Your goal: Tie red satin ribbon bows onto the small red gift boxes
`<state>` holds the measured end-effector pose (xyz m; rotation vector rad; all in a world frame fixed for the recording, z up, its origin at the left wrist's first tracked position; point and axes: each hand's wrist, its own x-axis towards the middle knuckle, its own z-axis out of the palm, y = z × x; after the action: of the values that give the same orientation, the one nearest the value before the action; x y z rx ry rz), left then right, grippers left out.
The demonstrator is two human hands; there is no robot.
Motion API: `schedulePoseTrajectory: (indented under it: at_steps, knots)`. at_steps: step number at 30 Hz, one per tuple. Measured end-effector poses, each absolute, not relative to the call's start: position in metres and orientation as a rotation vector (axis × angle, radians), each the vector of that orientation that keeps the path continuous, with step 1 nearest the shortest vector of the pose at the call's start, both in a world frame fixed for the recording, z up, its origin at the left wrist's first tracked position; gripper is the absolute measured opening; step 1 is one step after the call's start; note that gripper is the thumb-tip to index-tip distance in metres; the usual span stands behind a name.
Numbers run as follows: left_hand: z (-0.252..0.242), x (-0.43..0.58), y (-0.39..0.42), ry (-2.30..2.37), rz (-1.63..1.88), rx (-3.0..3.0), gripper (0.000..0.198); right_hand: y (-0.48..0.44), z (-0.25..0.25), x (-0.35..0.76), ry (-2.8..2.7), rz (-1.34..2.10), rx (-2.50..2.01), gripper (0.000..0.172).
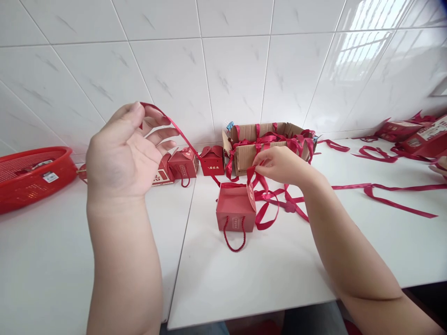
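Head view: red ribbon (181, 135) at a small red box (235, 218), centre of frame.
Left of centre, my raised left hand (122, 156) pinches one ribbon length by the thumb, otherwise loosely open; right of centre, my right hand (281, 163) pinches ribbon closely, just above the box. Box upright on white table (209, 284).

Your ribbon (181, 133) looks like satin cloth, smooth and shiny; your small box (235, 204) seems of matt paperboard, its handle (234, 250) of twisted cord. The wall tiles (233, 60) before you are glossy.
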<state>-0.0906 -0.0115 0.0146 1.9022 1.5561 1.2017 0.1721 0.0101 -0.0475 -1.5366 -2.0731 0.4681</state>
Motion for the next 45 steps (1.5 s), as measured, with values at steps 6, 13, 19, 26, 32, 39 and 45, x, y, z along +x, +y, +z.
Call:
schedulePoseTrajectory:
  at_steps: [6,13,19,26,32,39,45]
  knots:
    - [0.011,-0.091,-0.011,0.922,1.599,1.712,0.021,0.004,-0.041,0.173,-1.970,0.613,-1.397,0.013]
    - [0.011,-0.086,-0.012,0.764,1.721,1.468,0.012,-0.007,-0.034,0.182,-1.753,0.677,-1.220,0.012]
    - [0.008,-0.089,-0.006,0.702,1.794,1.427,0.013,-0.007,-0.029,0.188,-1.611,0.396,-1.277,0.008]
    - [0.005,-0.089,-0.003,0.677,1.863,1.557,0.005,-0.005,-0.030,0.190,-1.469,0.535,-1.064,0.008]
    - [0.005,-0.083,-0.003,0.758,1.893,1.482,0.021,0.009,-0.036,0.183,-1.306,0.969,-0.709,0.015]
    - [0.016,-0.060,0.011,0.665,1.877,1.397,0.016,0.013,-0.032,0.170,-1.264,1.078,-0.606,0.014]
    - [0.013,-0.040,0.006,0.779,1.820,1.380,0.021,0.009,-0.024,0.163,-1.280,1.044,-0.542,0.011]
